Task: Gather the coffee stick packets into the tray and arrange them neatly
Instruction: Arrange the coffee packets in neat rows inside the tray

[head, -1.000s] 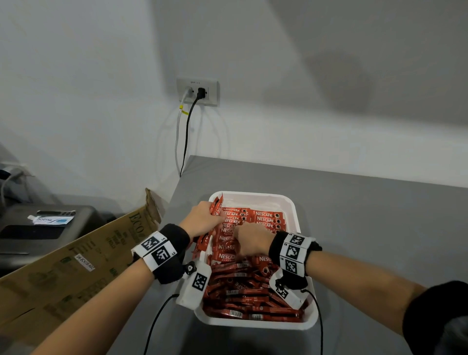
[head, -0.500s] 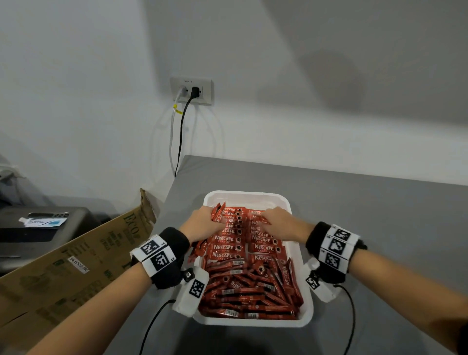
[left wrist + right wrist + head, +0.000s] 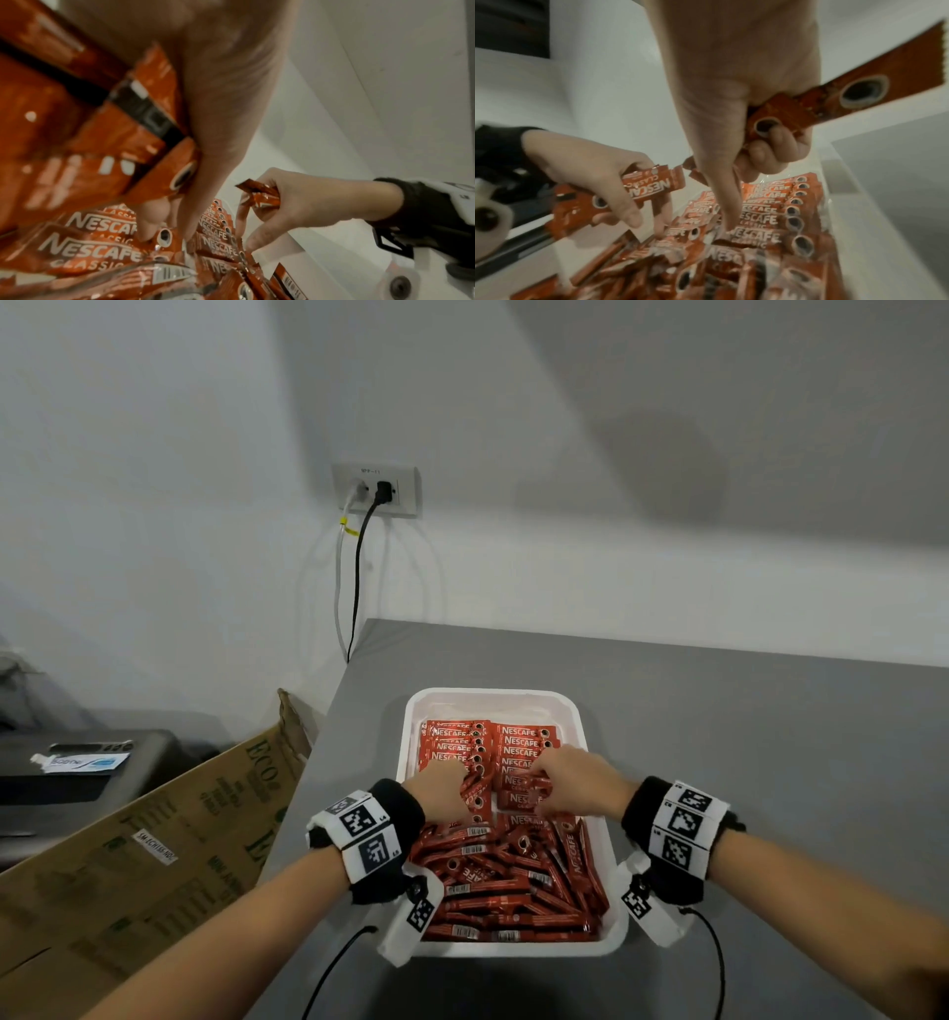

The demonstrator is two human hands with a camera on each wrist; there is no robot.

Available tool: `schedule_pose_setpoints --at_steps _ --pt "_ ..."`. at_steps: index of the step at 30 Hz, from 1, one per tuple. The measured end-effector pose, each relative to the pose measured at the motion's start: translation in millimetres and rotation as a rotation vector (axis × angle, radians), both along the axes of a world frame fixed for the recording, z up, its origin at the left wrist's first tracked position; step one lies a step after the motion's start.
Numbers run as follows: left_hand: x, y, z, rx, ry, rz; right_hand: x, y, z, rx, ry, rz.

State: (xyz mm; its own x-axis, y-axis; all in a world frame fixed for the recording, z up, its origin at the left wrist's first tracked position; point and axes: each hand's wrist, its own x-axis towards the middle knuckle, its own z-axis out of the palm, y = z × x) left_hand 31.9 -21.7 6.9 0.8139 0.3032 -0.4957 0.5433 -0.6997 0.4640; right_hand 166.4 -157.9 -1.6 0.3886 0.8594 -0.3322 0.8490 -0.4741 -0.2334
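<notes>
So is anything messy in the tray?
Yes. The packets at the near end of the white tray lie in a jumbled heap, crossing at angles, some showing barcodes. The far rows are neat, logos up. Nothing has spilled outside.

L hand [image 3: 442, 788] & R hand [image 3: 575, 780] side by side, fingers curled gripping, index pointing down.

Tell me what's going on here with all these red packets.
A person is sorting red coffee stick packets in a white tray on a grey table. The far half holds two neat rows of packets lying label up; the near half is a loose pile not yet arranged. The left hand grips a few packets while its fingertips touch the rows, and the right hand grips more packets with one finger pointing down at the rows.
</notes>
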Motion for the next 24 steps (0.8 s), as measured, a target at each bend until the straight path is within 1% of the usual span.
schedule_pose_setpoints --at_steps 2,5,9,12,15,18,21,22,24 --pt "-0.1 -1.4 -1.1 0.021 0.018 -0.011 -0.4 2.4 1.5 0.011 -0.041 0.017" --pt "0.1 -2.5 -2.0 0.057 0.052 -0.046 -7.5 7.9 -3.6 -0.054 -0.092 0.08" --pt "-0.5 -3.9 -3.9 0.031 0.089 -0.05 -10.3 15.3 -6.9 -0.118 -0.142 0.129" --pt "-0.4 -5.6 -6.2 0.019 0.123 -0.081 -9.8 17.6 -5.4 -0.13 -0.161 0.141" --pt "-0.3 -10.0 -6.5 0.048 0.155 -0.133 -6.4 17.5 -1.8 -0.114 -0.121 0.11" --pt "-0.3 -11.1 -7.5 0.055 0.166 -0.161 1.5 12.7 6.6 -0.097 -0.021 0.001" --pt "0.2 -11.2 -9.0 0.031 0.181 -0.179 3.7 -0.5 16.7 -0.168 0.067 -0.052" --pt "0.1 -11.7 -9.3 0.018 0.187 -0.182 2.0 -4.8 16.6 -0.197 0.066 -0.048" --pt "0.4 -14.3 -8.9 -0.006 0.206 -0.188 -4.1 -11.3 15.6 -0.229 0.011 -0.02"
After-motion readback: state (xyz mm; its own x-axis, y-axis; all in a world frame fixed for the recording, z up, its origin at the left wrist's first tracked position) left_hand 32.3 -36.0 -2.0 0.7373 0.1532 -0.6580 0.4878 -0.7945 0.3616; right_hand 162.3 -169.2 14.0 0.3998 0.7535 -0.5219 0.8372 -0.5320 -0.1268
